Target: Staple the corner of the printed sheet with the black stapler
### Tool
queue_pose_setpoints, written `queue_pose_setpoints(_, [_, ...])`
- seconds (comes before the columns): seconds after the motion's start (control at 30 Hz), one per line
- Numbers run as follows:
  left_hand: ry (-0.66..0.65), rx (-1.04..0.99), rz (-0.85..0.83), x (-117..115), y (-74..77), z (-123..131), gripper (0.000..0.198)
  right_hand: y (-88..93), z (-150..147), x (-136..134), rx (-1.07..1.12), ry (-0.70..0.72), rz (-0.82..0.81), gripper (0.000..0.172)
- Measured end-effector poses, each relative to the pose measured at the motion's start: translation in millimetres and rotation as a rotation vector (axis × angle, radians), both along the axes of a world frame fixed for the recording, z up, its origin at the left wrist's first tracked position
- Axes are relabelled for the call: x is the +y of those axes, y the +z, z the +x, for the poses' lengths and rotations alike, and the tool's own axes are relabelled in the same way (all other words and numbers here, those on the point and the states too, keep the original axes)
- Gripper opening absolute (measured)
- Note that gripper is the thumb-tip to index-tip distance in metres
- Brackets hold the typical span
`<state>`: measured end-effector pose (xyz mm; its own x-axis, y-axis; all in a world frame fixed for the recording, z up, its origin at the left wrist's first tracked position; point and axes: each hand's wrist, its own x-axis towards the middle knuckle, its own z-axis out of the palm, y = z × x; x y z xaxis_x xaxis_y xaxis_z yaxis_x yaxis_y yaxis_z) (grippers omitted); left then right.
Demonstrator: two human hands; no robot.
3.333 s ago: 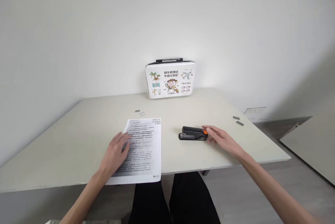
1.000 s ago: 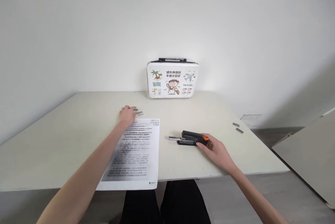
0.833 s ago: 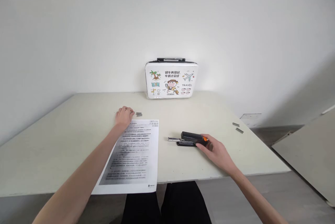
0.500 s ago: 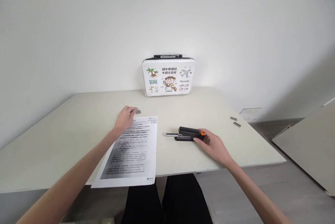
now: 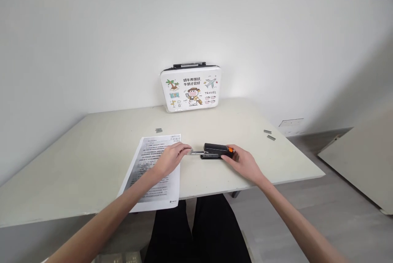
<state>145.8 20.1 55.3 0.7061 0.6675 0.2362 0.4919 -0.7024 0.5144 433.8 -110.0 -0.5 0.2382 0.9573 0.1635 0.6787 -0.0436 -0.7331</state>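
Observation:
My right hand (image 5: 245, 164) is closed around the back end of a black stapler (image 5: 216, 148) with an orange button, lying on the table. The stapler's metal staple tray (image 5: 198, 153) sticks out of its front, to the left. My left hand (image 5: 172, 157) pinches a small strip of staples (image 5: 189, 151) at the outer end of that tray; the fingers partly hide it. Beneath my left hand and forearm lies a printed sheet of paper (image 5: 167, 189), its lower edge reaching over the table's front edge.
Short grey staple strips (image 5: 159, 130) lie behind the paper, and other strips (image 5: 270, 137) lie near the table's right edge. A white case with cartoon prints (image 5: 204, 101) stands against the wall at the back of the table (image 5: 76, 160).
My left hand has come from the staple strips behind the paper, right and toward me, to the stapler's tray. My right hand still holds the stapler. The view has shifted slightly.

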Motion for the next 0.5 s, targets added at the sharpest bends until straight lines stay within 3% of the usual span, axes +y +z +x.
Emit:
queue_pose_setpoints(0.17, [-0.028,0.011,-0.034,5.6,-8.0,11.1,0.034,3.2,-0.4,0.6,0.002,0.005,0.007,0.039])
queue_pose_setpoints(0.37, [-0.025,0.005,-0.010,7.5,-5.8,18.4,0.031,2.4,2.1,1.1,0.006,0.014,0.020,0.038])
queue_pose_setpoints(0.5, [-0.098,0.032,-0.012,7.1,-4.3,19.1,0.031,2.7,2.7,0.7,0.015,0.012,0.018,0.038])
